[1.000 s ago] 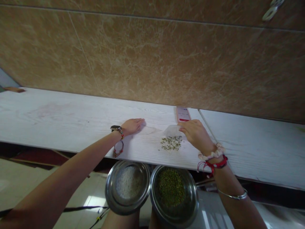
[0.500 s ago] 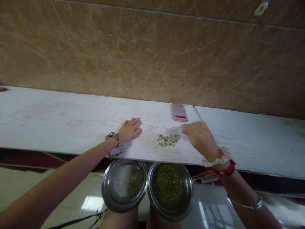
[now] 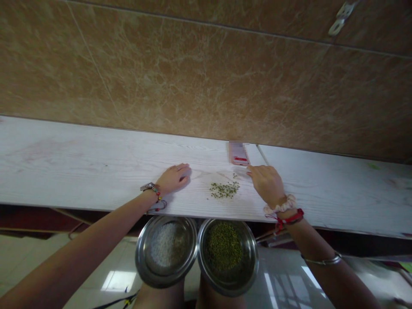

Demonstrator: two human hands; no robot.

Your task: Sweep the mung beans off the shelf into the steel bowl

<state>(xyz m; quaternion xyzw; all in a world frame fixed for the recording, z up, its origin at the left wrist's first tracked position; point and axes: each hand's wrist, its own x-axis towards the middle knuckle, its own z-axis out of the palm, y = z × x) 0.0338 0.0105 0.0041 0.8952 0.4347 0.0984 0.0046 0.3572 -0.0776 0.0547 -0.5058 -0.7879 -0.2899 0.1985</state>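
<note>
My left hand rests on the white wood-grain tabletop, holding nothing, its fingers stretched forward and the thumb a little bent. To its right lies a loose patch of small green beans, with a few strays behind it. Closed at the right of the patch, my right hand pinches a thin translucent piece of plastic, which is blurred; its exact kind I cannot make out. Below the table edge, one steel bowl contains green beans, and another steel bowl contains white grains.
A phone in a pink case lies against the wall side of the table, close to my right fingertips. The brown marbled wall rises along the back edge. Both bowls sit over my legs, above a tiled floor.
My right hand has drawn slightly back from the bean patch, with the plastic piece still pinched. A few beans now show behind the patch. My left fingers have come closer together.
</note>
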